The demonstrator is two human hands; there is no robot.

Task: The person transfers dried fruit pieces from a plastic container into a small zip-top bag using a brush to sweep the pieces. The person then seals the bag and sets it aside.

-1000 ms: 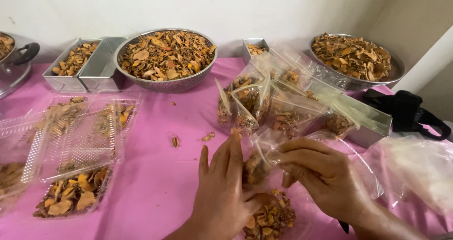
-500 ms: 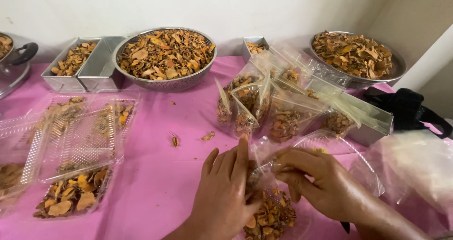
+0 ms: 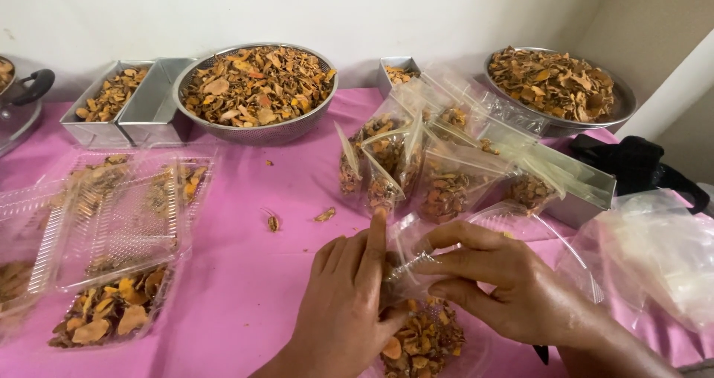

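Observation:
A small clear plastic bag (image 3: pixel 420 333) filled with orange-brown dried chips rests on the pink tablecloth (image 3: pixel 253 274) at the near edge. My left hand (image 3: pixel 346 307) presses against the bag's left side, fingers pointing up. My right hand (image 3: pixel 506 285) pinches the bag's twisted neck between thumb and fingers. Both hands grip the same bag.
Several filled clear bags (image 3: pixel 416 162) stand upright just beyond my hands. A metal colander (image 3: pixel 256 88) and a metal bowl (image 3: pixel 558 84) of chips sit at the back. Rectangular tins (image 3: pixel 123 110) stand back left. Clear clamshell boxes (image 3: pixel 111 237) lie left. Loose plastic bags (image 3: pixel 662 252) lie right.
The bag's top has been gathered and twisted into a narrow neck. My right hand has shifted to pinch that neck while my left hand stayed against the bag.

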